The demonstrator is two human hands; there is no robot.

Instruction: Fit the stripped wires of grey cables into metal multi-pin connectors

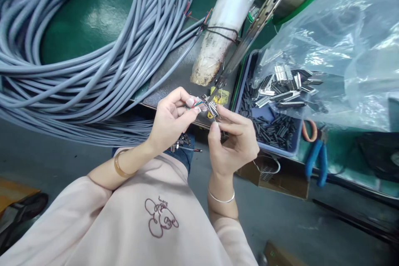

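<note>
My left hand point(171, 118) pinches the stripped end of a grey cable, where thin coloured wires point(193, 103) fan out between thumb and forefinger. My right hand point(233, 139) is closed in a pinch just right of it, holding a small metal connector shell point(209, 106) against those wire ends. Both hands hover over the front edge of the green bench. A few more small metal parts point(181, 143) lie on my lap below the left wrist.
A thick coil of grey cables point(77, 75) fills the left of the bench. A blue tray point(246, 79) holds black and metal connector parts, under a clear plastic bag point(343, 41). Blue-handled pliers point(316, 160) lie right. A wrapped machine arm point(224, 20) stands behind.
</note>
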